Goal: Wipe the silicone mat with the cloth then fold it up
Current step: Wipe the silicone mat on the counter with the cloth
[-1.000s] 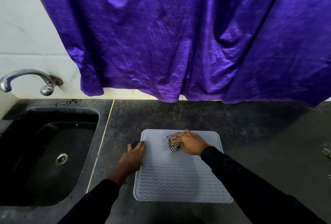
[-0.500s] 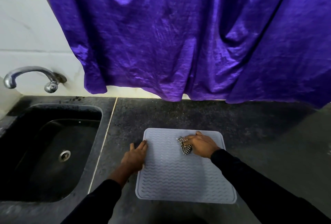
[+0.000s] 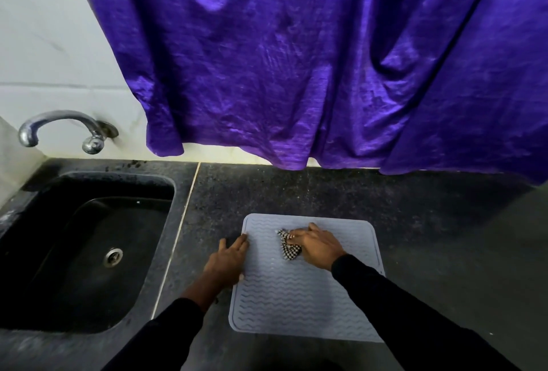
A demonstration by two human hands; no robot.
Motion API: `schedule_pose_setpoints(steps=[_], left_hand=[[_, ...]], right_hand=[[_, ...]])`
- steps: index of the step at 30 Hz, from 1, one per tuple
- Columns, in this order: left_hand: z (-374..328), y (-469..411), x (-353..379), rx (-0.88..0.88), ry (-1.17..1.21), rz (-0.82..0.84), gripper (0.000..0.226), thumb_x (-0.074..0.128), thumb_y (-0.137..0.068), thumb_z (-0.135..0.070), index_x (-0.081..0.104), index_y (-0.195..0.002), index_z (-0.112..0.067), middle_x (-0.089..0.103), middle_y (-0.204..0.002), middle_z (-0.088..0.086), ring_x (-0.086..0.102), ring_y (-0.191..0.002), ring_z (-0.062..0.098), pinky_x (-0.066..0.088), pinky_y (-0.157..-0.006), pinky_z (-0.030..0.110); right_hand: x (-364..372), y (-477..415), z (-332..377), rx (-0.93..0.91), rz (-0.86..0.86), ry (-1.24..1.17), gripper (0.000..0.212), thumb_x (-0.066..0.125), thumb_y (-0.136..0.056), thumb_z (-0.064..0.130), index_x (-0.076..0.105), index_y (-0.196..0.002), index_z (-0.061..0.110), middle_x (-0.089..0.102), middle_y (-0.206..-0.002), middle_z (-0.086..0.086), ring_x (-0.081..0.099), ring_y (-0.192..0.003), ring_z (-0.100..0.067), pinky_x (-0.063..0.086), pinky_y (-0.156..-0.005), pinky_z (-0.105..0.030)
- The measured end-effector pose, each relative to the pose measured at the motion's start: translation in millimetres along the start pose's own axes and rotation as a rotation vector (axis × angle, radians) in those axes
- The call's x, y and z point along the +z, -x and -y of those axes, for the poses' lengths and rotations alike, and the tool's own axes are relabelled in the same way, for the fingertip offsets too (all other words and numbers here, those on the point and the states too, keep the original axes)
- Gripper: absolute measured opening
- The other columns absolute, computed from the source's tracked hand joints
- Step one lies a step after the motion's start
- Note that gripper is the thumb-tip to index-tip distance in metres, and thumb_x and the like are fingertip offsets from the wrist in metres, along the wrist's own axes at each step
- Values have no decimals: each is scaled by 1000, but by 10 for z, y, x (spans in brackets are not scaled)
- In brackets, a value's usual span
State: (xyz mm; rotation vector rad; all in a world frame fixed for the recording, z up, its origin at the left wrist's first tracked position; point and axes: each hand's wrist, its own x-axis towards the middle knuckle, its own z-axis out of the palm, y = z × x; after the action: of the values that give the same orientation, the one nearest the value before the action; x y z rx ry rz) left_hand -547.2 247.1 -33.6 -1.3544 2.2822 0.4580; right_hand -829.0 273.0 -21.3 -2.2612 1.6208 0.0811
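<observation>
Nearest the camera, both of my forearms in black sleeves [image 3: 415,308] are reaching forward over the dark speckled bench [image 3: 444,222]. The silicone mat [image 3: 296,305], pale grey with wavy ridges, is lying flat on the bench directly ahead of me, its near edge closest to my body.

My left hand [image 3: 226,261] is resting palm down at the mat's left edge, fingers spread apart and flat; the fingertips are touching the mat near its far left corner while the heel of the hand is sitting on the bench. It is gripping nothing, only pressing down.

My right hand [image 3: 318,244] is lying on the far half of the mat, its grip closed over the bunched cloth [image 3: 289,247], a black-and-white checked piece that is sticking out to the left of my fingers and touching the mat surface.

To the left, beyond a pale seam in the bench, a black sink [image 3: 74,290] with a metal drain [image 3: 113,255] is sitting well apart from the mat. Behind it a chrome tap [image 3: 59,126] is projecting from the white wall [image 3: 53,44]. Farthest back, a purple curtain [image 3: 296,59] is hanging, its hem just above the rear of the bench.
</observation>
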Motion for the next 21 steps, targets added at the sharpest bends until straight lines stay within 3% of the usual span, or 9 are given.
schedule_pose_setpoints(steps=[3, 9, 12, 16, 21], left_hand=[[-11, 21, -22, 2, 12, -1, 91, 66, -87, -25, 9, -157, -16, -2, -166, -6, 18, -142, 50, 45, -106, 53], [-46, 55, -55, -6, -15, -4, 88, 62, -91, -28, 6, -157, -17, -3, -166, -6, 18, -143, 49, 45, -106, 52], [-75, 100, -116, -4, -15, 11, 89, 62, -91, -27, 5, -158, -16, -3, -166, -5, 15, -144, 48, 42, -109, 51], [-78, 103, -131, -14, 2, 16, 90, 64, -91, -25, 4, -157, -17, -4, -166, -6, 15, -144, 48, 45, -106, 52], [-37, 99, -114, 4, 12, 17, 93, 67, -89, -31, 6, -158, -17, -4, -166, -7, 13, -144, 49, 44, -107, 52]], right_hand=[[-81, 46, -169, 10, 34, 36, 60, 51, -82, 19, 45, -135, 45, 45, -145, 22, 46, -119, -26, 44, -99, -42], [-309, -87, -52, -60, -9, -43, 43, 59, -83, 21, 62, -124, 35, 55, -138, 14, 48, -128, -9, 17, -116, -38], [-328, -226, 247, -83, -23, -88, 45, 55, -85, 16, 62, -125, 34, 53, -141, 13, 46, -131, -16, 21, -118, -42], [-218, -306, 466, -64, 23, -58, 53, 51, -88, 13, 53, -135, 37, 46, -147, 13, 42, -130, -25, 28, -110, -33], [-108, -120, 245, -9, 55, -53, 61, 51, -85, 9, 50, -136, 42, 38, -151, 18, 41, -131, -25, 31, -112, -38]])
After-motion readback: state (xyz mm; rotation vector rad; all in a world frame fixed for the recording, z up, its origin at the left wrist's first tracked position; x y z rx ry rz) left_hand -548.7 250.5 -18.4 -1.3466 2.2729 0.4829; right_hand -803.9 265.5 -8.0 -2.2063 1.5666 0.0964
